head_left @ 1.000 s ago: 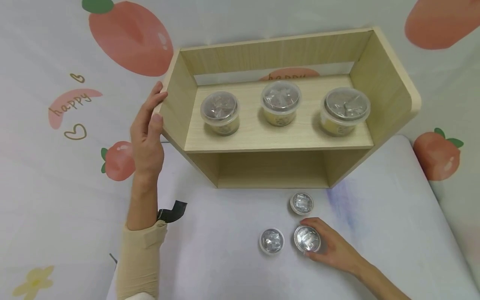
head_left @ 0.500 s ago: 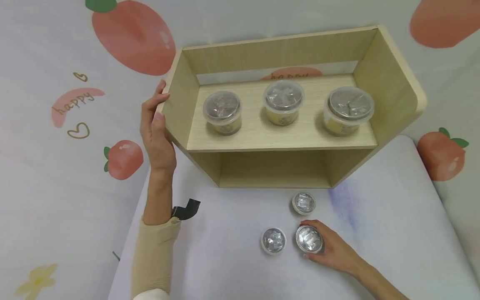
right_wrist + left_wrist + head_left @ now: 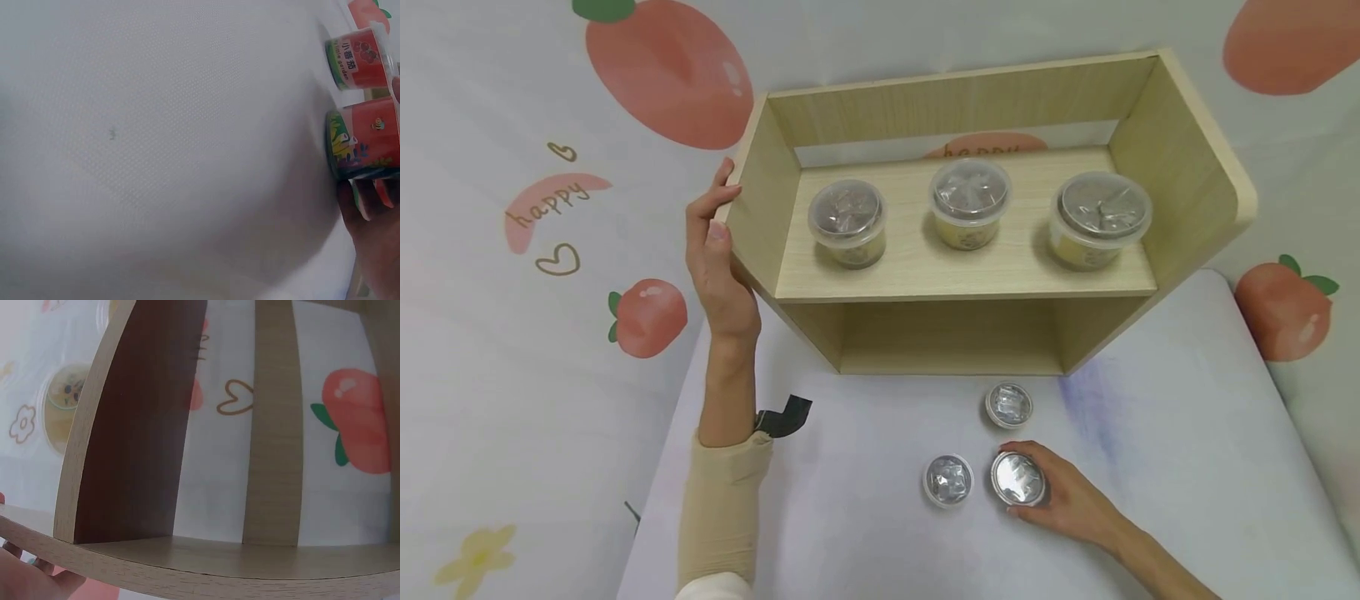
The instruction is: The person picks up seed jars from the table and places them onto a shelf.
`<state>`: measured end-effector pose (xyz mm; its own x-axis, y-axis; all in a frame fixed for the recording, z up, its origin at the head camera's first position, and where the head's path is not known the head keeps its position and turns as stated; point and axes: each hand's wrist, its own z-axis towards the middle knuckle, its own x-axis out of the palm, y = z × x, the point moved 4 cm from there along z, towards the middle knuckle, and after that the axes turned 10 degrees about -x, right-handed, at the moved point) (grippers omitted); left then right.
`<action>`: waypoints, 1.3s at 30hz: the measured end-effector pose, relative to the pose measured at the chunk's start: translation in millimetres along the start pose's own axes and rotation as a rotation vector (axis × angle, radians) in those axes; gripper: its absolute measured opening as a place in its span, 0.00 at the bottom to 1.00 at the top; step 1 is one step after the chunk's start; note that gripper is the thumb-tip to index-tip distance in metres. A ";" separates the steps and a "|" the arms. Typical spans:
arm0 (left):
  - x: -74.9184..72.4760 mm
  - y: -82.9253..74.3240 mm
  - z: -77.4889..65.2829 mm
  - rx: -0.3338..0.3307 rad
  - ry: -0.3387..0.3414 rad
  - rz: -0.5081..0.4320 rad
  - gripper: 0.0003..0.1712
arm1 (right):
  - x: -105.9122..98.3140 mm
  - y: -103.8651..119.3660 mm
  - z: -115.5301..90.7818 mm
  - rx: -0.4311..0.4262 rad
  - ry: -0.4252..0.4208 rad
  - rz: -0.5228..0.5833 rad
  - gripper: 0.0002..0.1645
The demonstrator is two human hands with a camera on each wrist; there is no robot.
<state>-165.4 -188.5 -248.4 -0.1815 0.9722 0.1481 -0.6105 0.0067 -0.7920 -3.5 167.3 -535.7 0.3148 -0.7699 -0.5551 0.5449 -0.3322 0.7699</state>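
Note:
My left hand (image 3: 722,279) grips the left side panel of a light wooden two-tier shelf (image 3: 962,287), thumb by the front edge and fingers at the outer side. In the left wrist view, fingertips (image 3: 47,565) show past the panel's edge. On the table, my right hand (image 3: 1071,500) holds a small round cup (image 3: 1018,478) with a clear lid, thumb and fingers on opposite sides. The right wrist view shows this cup's red printed wall (image 3: 369,137). Two similar cups stand close by: one behind (image 3: 1009,405), one to its left (image 3: 948,481).
On the upper tier stand three larger lidded tubs, at left (image 3: 847,223), middle (image 3: 971,204) and right (image 3: 1099,220). A patterned cloth (image 3: 497,350) hangs behind and at the sides. The white tabletop (image 3: 850,517) extends in front of the shelf.
My left forearm and wrist have swung to the right, while the fingers stay on the shelf's side panel. The right hand keeps its hold on the cup. The view has shifted slightly.

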 end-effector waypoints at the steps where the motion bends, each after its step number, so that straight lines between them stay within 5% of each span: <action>1: 0.3 0.1 0.0 -0.001 -0.001 -0.002 0.21 | -0.4 0.6 0.3 -0.002 0.006 0.000 0.48; 20: 2.6 0.7 0.4 0.001 -0.026 0.011 0.20 | -21.9 27.7 25.0 -0.040 0.053 0.004 0.47; 30: -2.6 9.2 1.0 0.009 -0.045 0.026 0.22 | -30.3 39.8 51.7 -0.107 0.059 0.013 0.45; 39: -0.2 7.0 0.5 -0.011 -0.038 0.000 0.22 | -31.5 40.3 80.2 -0.074 0.106 -0.013 0.47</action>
<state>-170.1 -188.8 -253.7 -0.2112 0.9625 0.1704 -0.6018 0.0093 -0.7986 -53.7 134.4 -461.9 0.3858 -0.7026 -0.5979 0.6040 -0.2976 0.7393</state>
